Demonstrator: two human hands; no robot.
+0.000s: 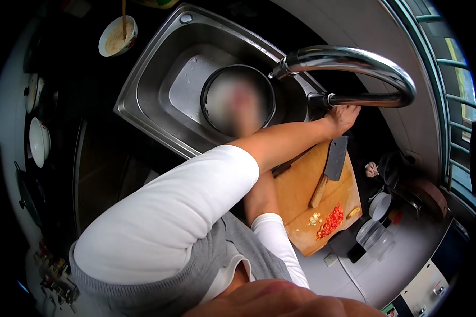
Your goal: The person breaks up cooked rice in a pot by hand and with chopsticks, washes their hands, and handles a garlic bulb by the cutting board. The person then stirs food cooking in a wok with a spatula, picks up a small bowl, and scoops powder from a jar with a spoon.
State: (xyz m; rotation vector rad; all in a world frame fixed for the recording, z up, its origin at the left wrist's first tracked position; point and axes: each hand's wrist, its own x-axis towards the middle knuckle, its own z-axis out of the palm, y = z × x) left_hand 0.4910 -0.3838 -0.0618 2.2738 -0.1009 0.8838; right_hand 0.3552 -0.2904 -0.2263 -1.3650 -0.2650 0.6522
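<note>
the left hand (345, 119) has its fingers bent at the foot of the tap (375, 59), at about 2 o'clock; whether they grip anything there i cannot tell. the right hand (242, 105) reaches under the left forearm into the round pot (203, 100) at 12 o'clock, but blur hides its fingers, their spread, any hold and the pot's contents. the pot sits in the sink (188, 84), its handling seemingly unfinished with a hand inside.

further out, at 4 o'clock on the board (291, 190), the red pieces (330, 221) and pale bits (314, 218) are already chopped. the yellowish piece (353, 212) beside them looks uncut. the cleaver (336, 161) lies unheld towards 3 o'clock.
</note>
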